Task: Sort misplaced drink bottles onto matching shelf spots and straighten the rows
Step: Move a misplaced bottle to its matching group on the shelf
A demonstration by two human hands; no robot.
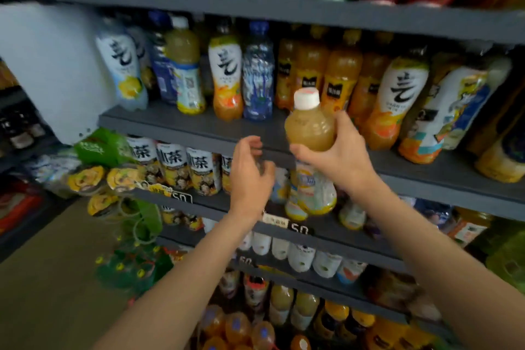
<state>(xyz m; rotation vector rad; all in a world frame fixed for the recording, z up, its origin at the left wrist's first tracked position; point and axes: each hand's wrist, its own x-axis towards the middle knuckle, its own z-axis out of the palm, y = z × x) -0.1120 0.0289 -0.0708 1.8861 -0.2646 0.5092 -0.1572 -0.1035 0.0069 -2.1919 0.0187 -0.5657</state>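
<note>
My right hand (pixel 338 150) grips a white-capped juice bottle (pixel 310 125) by its middle — upright, raised in front of the grey shelf (pixel 199 125) edge. My left hand (pixel 251 170) hovers just beside it, fingers loosely curled, holding nothing — blurred.

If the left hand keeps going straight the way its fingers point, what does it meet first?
Probably the front edge of the dark shelf. The left hand is empty, its fingers curling up and slightly right toward it. Depth is unclear, and the hand is blurred.
</note>
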